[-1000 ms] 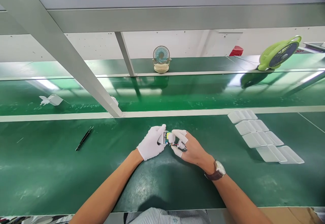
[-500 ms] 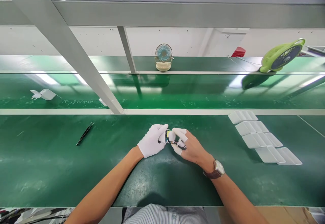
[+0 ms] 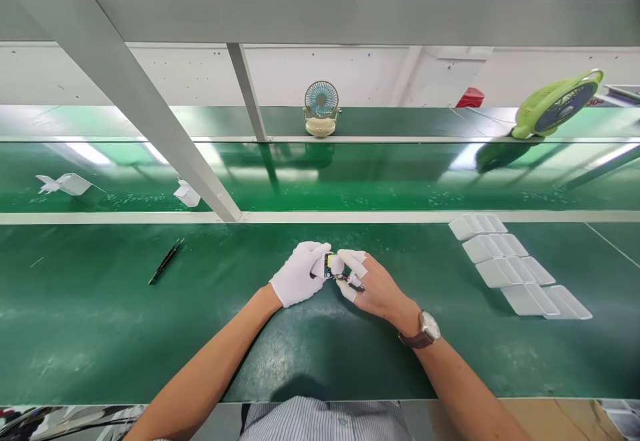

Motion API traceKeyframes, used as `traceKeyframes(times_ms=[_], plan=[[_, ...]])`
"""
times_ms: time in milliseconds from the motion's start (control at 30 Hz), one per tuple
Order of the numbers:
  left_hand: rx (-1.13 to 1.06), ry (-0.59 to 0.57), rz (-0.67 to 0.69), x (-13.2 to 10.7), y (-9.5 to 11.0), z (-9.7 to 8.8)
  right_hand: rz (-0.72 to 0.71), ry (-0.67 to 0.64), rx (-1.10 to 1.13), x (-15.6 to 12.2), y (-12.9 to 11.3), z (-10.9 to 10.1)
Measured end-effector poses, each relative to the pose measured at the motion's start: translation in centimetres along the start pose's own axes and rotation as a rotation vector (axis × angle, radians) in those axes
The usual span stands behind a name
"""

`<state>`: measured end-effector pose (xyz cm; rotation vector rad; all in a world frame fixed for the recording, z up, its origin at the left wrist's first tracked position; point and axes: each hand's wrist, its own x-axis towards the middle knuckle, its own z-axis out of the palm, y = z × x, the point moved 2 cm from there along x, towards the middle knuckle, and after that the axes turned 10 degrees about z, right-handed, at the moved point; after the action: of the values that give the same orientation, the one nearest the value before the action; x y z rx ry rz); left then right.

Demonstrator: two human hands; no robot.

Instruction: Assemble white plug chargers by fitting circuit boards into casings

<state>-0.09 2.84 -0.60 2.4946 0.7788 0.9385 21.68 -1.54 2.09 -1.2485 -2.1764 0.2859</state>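
My left hand, in a white glove, is closed around a small white electronic unit. Its circuit board with a yellow component faces the gap between my hands. My right hand has white coverings on some fingers, and its thumb and fingertips pinch the unit's near right side. Short dark and red wires and a small white part show at those fingers. Exactly which piece the right fingertips grip is partly hidden. Both hands are low over the green table.
Black tweezers lie to the left. Several white plastic trays sit at the right. Behind a pale rail, a green belt carries white folded pieces. A small fan and a green fan stand farther back; a slanted beam crosses the left.
White pieces on the belt have shifted left, and one shows more fully from behind the slanted beam. The view has tilted slightly downward. My hands keep nearly the same hold.
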Motion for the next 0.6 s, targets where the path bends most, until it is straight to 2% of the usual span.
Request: traceKeyframes(times_ms=[400,500,600], plan=[[-0.049,-0.035,-0.045,0.6,0.7,0.0,0.02,-0.064,0.029,0.4,-0.2,0.9],[-0.09,-0.054,-0.104,1.1,0.9,0.0,0.12,-0.088,0.09,0.5,-0.5,1.1],[-0.161,-0.041,-0.148,1.3,1.3,0.0,0.284,-0.104,0.207,0.3,-0.9,1.1]])
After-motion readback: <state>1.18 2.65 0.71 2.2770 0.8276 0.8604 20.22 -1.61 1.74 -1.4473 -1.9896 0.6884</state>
